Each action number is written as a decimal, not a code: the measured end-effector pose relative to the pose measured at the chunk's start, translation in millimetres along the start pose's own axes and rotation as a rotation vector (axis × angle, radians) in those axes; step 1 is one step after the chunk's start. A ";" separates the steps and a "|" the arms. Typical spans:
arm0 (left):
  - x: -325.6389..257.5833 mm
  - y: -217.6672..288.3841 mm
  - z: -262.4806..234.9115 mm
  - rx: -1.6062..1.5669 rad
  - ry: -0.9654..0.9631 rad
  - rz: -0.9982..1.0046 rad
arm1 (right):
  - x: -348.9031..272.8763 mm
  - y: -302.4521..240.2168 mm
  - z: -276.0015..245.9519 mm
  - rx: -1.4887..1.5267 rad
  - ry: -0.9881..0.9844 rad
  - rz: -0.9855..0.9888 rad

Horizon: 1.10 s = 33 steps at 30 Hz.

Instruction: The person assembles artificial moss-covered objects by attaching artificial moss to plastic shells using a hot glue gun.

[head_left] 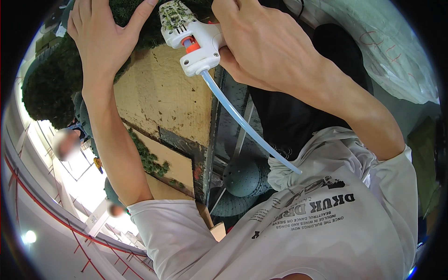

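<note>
Both hands are up at the mossy model: the left hand (100, 39) lies spread open on the green moss (51, 88) as if steadying it, while the right hand (261, 44) grips a white glue gun (193, 39), its glue stick (247, 128) trailing toward the shirt.

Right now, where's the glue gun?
In the head view, top centre: the white glue gun is gripped by the right hand, its nose against the green moss beside the left hand.

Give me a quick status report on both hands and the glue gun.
Right hand gripping white glue gun, clear glue stick trailing from its back. Left hand flat on green moss. Nothing blocking.
</note>
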<state>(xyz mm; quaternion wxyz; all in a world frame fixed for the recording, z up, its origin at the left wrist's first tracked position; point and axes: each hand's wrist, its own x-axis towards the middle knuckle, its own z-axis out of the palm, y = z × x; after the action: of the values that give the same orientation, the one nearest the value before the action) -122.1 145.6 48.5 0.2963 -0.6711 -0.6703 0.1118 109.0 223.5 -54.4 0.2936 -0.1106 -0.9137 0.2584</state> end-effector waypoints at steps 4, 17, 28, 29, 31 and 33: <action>-1.3 -3.6 2.1 0.004 0.007 0.020 | 0.9 -1.8 1.7 0.030 -0.031 0.034; -1.7 -3.3 2.7 0.005 0.009 0.009 | 2.1 3.4 1.9 0.057 0.041 -0.065; 0.8 0.9 -1.8 -0.002 0.006 0.016 | 1.4 2.9 1.6 0.058 -0.035 0.024; 0.8 1.1 -2.1 -0.001 0.006 0.016 | 1.5 2.7 1.7 0.058 -0.034 0.024; 0.6 2.0 -2.4 0.008 0.001 0.000 | 1.6 2.3 1.9 0.049 0.004 0.003; 0.3 2.3 -1.4 0.002 0.003 0.000 | 2.0 1.8 2.8 0.051 0.001 0.010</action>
<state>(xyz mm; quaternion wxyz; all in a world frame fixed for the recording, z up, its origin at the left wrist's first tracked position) -119.3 145.7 48.4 0.2981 -0.6709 -0.6698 0.1115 105.8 224.6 -56.4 0.2957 -0.1079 -0.9060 0.2830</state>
